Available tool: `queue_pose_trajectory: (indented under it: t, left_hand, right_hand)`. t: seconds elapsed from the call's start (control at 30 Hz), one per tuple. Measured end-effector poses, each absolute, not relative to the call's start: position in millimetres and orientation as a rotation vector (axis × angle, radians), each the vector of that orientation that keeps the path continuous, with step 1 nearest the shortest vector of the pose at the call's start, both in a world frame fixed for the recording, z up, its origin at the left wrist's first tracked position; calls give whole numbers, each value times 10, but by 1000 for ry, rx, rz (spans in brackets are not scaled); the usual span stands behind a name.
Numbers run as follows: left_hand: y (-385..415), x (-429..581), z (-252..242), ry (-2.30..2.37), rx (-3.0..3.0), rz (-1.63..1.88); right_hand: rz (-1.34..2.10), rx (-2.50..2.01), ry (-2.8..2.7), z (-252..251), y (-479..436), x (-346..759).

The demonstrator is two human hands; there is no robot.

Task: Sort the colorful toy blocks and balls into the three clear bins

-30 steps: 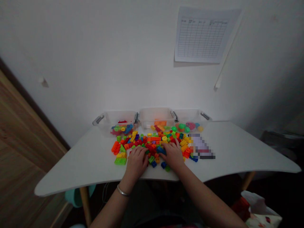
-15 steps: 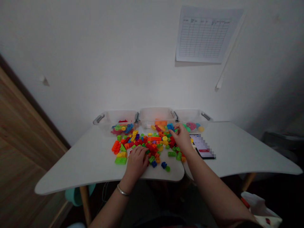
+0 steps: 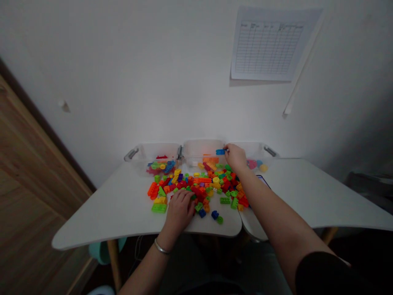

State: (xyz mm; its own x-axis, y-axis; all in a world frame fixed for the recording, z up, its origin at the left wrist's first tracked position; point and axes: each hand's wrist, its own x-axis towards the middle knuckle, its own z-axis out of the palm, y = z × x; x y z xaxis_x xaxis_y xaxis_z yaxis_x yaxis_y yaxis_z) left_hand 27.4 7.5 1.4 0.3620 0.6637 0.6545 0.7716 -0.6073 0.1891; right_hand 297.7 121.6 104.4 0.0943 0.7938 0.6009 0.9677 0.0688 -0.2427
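My right hand [image 3: 236, 158] is above the rear of the table, its fingertips pinching a blue building brick [image 3: 220, 152] in front of the middle and right bins. Along the near edge of a heap of colourful building bricks [image 3: 201, 180] rests my left hand [image 3: 181, 207], palm down with loosely bent fingers. A dark green brick [image 3: 193, 197] is by its fingertips; whether they touch it is unclear. Blue bricks [image 3: 202, 213] and a round green piece [image 3: 220, 220] lie right of that hand.
Against the wall stand a left clear bin [image 3: 141, 152] with mixed bricks, a middle clear bin [image 3: 192, 149] with mostly orange pieces, and a right clear bin [image 3: 254, 148] with rounded pieces. My right forearm mostly covers a tablet [image 3: 263, 180] on the white table [image 3: 123, 205].
My right hand has moved up and away from me, carrying the blue building brick from above the heap to the bins. My left hand stays at the heap. The view has shifted slightly.
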Motion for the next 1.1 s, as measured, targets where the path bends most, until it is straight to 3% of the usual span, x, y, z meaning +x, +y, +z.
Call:
queue_pose_trajectory:
  t: [0.3,0.63,0.8,1.1]
  left_hand:
    - [81,281,-11,-1322,-2449,-1075]
    - [70,278,16,-1325,-2457,-1036]
    - [58,287,26,-1346,-2462,-1033]
    - [57,283,5,-1361,-2443,-1019]
  right_hand:
    - [-412,-1789,-1913,927,1145,2848]
    - [-296,-1459,-1825,881,913,2874]
    - [-289,-1274,-1750,565,415,2735]
    - [-236,-1327,-1831,-92,-55,2532]
